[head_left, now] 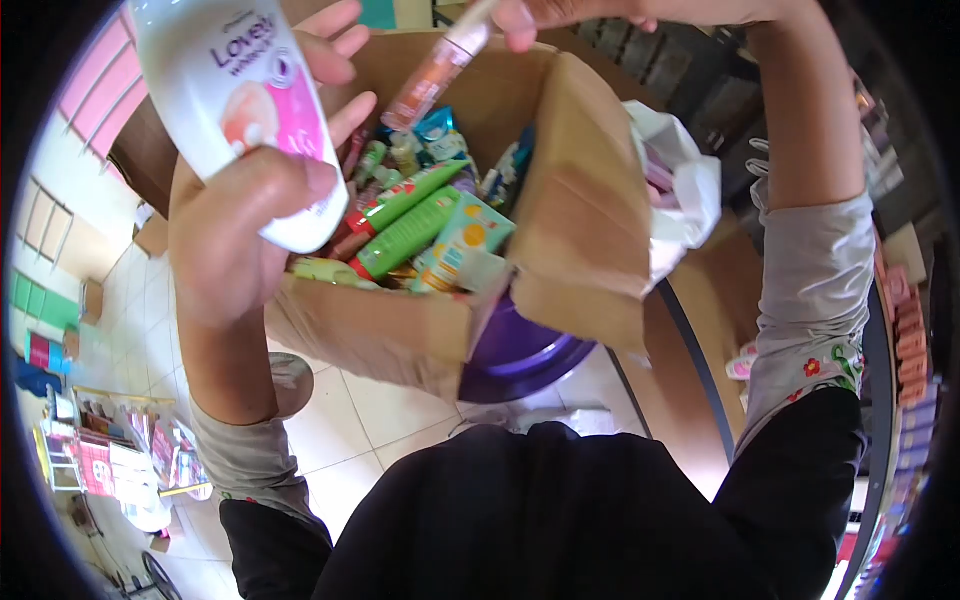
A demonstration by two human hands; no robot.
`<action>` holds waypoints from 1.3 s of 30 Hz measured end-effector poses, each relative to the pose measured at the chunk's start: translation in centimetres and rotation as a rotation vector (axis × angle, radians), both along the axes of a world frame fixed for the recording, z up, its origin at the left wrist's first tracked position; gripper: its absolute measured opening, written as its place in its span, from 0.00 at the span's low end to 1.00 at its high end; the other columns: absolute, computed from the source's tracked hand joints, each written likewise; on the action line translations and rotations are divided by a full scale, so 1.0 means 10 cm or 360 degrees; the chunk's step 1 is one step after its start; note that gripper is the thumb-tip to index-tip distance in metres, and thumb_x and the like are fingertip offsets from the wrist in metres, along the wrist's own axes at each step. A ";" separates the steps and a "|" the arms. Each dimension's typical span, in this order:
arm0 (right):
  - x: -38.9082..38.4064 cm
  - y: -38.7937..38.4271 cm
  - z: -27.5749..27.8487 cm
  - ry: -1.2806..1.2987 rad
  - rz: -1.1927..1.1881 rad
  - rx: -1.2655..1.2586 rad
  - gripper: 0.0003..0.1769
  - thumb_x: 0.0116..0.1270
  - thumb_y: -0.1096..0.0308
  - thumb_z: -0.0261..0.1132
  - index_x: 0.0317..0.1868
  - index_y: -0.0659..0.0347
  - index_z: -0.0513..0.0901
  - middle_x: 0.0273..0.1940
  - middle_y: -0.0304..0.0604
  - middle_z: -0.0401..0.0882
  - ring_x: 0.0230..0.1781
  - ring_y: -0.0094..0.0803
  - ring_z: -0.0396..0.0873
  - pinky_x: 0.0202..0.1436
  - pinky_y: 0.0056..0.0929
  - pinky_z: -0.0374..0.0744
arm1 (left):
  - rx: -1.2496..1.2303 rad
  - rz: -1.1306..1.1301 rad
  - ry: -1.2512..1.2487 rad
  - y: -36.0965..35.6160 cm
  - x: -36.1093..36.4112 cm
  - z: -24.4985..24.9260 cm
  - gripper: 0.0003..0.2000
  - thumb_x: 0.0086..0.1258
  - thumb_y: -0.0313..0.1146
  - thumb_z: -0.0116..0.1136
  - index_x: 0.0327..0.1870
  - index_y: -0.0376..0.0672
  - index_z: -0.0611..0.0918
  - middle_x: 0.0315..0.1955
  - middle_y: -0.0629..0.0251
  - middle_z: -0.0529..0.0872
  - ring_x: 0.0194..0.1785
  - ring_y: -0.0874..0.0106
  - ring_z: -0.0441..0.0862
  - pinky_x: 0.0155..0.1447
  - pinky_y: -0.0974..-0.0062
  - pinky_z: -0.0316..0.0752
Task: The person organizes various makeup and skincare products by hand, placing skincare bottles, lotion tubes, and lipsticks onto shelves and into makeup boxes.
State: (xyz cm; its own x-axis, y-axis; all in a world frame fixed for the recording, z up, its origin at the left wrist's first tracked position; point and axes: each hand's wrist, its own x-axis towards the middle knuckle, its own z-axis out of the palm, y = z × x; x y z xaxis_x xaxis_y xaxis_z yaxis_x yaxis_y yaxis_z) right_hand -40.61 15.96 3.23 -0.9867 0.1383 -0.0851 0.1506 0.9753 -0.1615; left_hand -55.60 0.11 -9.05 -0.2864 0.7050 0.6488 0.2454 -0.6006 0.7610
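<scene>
My left hand (250,200) grips a white lotion bottle (240,110) with a pink label, the thumb across its front and the other fingers partly spread behind it. At the top, my right hand (530,20) pinches the pale cap of a small tube (435,80) with orange-pink contents. The tube hangs tilted over an open cardboard box (590,190). Inside the box lie several cosmetic items, among them a green tube (410,235) with a red cap and a light blue and orange tube (465,245).
A purple basin (525,350) shows beneath the box. To its right is a white plastic bag (680,190) with pink things inside. Shelves of small boxed goods (912,350) line the far right. A rack of goods (130,450) stands at the lower left on the tiled floor.
</scene>
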 end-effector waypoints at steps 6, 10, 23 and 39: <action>1.21 -0.75 -0.13 0.0342 0.0080 0.0186 0.13 0.59 0.64 0.69 0.42 0.62 0.84 0.26 0.36 0.76 0.27 0.24 0.72 0.31 0.25 0.68 | -0.0190 -0.0348 0.0232 -0.28 0.89 -0.04 0.28 0.39 0.30 0.55 0.48 0.34 0.72 0.54 0.44 0.71 0.58 0.54 0.72 0.54 0.67 0.73; 1.95 -1.12 -0.43 0.0473 0.0019 0.0236 0.17 0.55 0.64 0.71 0.44 0.62 0.83 0.30 0.40 0.78 0.31 0.27 0.75 0.36 0.26 0.71 | -0.0331 -0.0748 0.0089 -0.46 1.51 -0.36 0.28 0.39 0.33 0.62 0.46 0.35 0.72 0.45 0.52 0.74 0.38 0.72 0.70 0.42 0.77 0.71; 3.74 -1.79 -1.81 0.0745 -0.0576 -0.0169 0.17 0.54 0.66 0.71 0.45 0.59 0.81 0.26 0.43 0.79 0.27 0.37 0.79 0.32 0.33 0.74 | -0.0825 -0.1433 0.0085 -0.60 3.07 -1.81 0.31 0.56 0.28 0.65 0.63 0.43 0.67 0.38 0.68 0.76 0.44 0.77 0.74 0.46 0.78 0.69; 5.30 1.32 -2.75 0.0370 -0.2075 0.0697 0.24 0.53 0.57 0.72 0.49 0.55 0.82 0.45 0.52 0.83 0.49 0.47 0.81 0.51 0.43 0.79 | -0.0968 -0.0820 -0.0059 -0.12 2.70 -2.70 0.08 0.73 0.23 0.47 0.48 0.39 0.76 0.57 0.56 0.77 0.50 0.73 0.80 0.51 0.78 0.75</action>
